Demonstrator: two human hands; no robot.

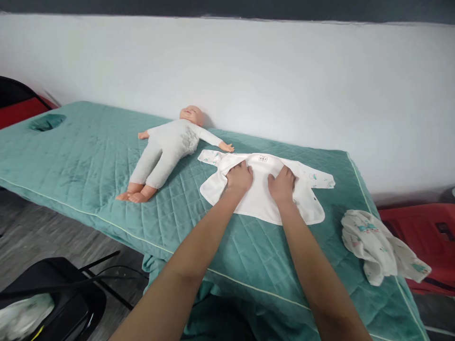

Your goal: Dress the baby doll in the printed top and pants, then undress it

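One green bed (pixel 106 156) is overlain by one doll (pixel 170 137), set to the left of the one white shirt (pixel 258 201). The shirt is spread flat beneath the hands, its long axis run sleeve to sleeve, crosswise to the forearms; since it is touched by both, neither is nearer. One rumpled garment (pixel 369 241) is draped right of the shirt. Of two hands, the left hand (pixel 241 178) is placed at the shirt's left flap, the right hand (pixel 282 185) at its right; fingers are curled, partly hidden, and whether cloth is gripped cannot be told.
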